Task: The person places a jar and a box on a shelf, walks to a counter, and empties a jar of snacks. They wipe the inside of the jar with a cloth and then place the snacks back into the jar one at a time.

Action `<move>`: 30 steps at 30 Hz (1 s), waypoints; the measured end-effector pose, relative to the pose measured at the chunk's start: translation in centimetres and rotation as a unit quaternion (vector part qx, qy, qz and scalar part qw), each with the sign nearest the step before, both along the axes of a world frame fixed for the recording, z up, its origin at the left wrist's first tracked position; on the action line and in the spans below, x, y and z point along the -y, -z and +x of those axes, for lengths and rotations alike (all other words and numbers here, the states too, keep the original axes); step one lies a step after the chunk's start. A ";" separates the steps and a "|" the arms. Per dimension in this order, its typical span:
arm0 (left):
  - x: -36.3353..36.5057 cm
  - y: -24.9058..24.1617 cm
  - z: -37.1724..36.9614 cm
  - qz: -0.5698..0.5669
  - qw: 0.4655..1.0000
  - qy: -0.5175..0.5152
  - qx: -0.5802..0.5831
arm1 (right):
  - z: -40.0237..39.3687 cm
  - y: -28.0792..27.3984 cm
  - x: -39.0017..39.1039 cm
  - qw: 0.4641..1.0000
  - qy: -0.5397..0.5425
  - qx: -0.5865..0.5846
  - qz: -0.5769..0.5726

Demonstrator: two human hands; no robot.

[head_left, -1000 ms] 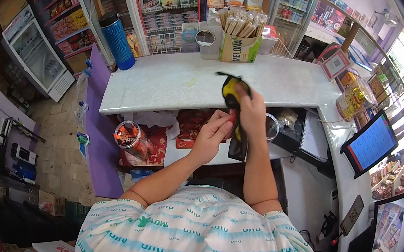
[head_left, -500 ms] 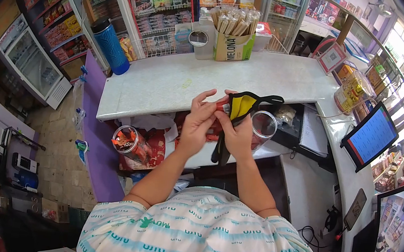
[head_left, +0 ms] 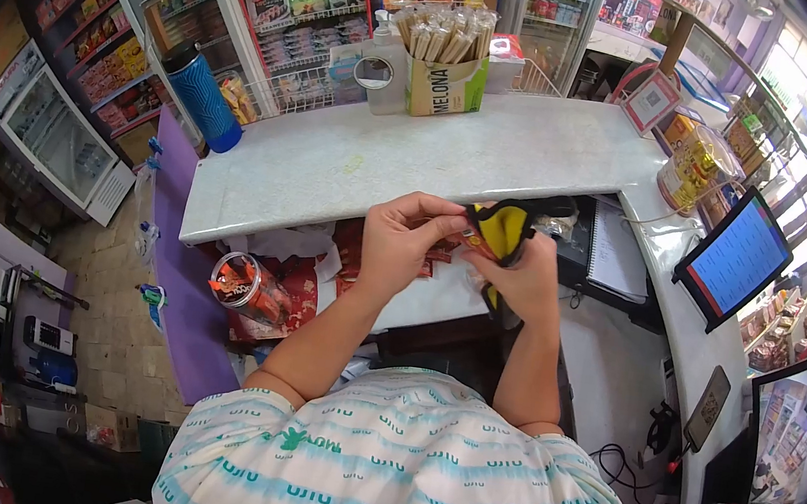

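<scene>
White counter (head_left: 282, 177) takes up most of the view, with a purple panel (head_left: 184, 316) closing off its left end. Next size down, a tablet (head_left: 737, 258) leans on the right side, then a Melona box (head_left: 443, 91) packed with wrapped sticks on the far edge, a blue bottle (head_left: 208, 105) over on the left, and a clear jar (head_left: 252, 292) of red packets on the shelf below.

Then the hands, both out over the counter's near edge. Left hand (head_left: 402, 247) has thumb and fingertips pinched together, right hand (head_left: 527, 279) has its fingers curled around. What they've got is a yellow-and-black pouch (head_left: 504, 228), floppy-looking, up off the counter and between the two. It sits just right of the left fingertips, and the right hand is nearer, covering its right end. Yellow part seems to run left to right, slanting toward the wearer, but it's bunched up, so the true long axis is anyone's guess. Tiniest bit: a red patch (head_left: 471, 237) by the left fingertips, can't tell if it's separate.
</scene>
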State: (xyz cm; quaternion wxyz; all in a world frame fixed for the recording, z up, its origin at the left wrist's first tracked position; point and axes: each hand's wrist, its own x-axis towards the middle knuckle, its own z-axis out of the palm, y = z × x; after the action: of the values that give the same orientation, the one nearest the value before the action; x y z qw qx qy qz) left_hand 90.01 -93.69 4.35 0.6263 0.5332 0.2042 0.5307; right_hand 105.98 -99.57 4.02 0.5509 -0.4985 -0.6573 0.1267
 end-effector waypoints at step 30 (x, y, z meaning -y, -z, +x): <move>-3.8 13.4 0.6 0.301 0.858 -0.150 -0.389 | 6.8 -0.7 3.0 0.928 0.012 -0.372 -0.029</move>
State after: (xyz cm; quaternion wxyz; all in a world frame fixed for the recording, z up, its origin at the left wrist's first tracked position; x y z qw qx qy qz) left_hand 90.63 -89.86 -9.09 0.2179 0.8216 0.3390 0.4032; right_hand 112.75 -102.57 4.68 0.7425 -0.4394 -0.3953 0.3151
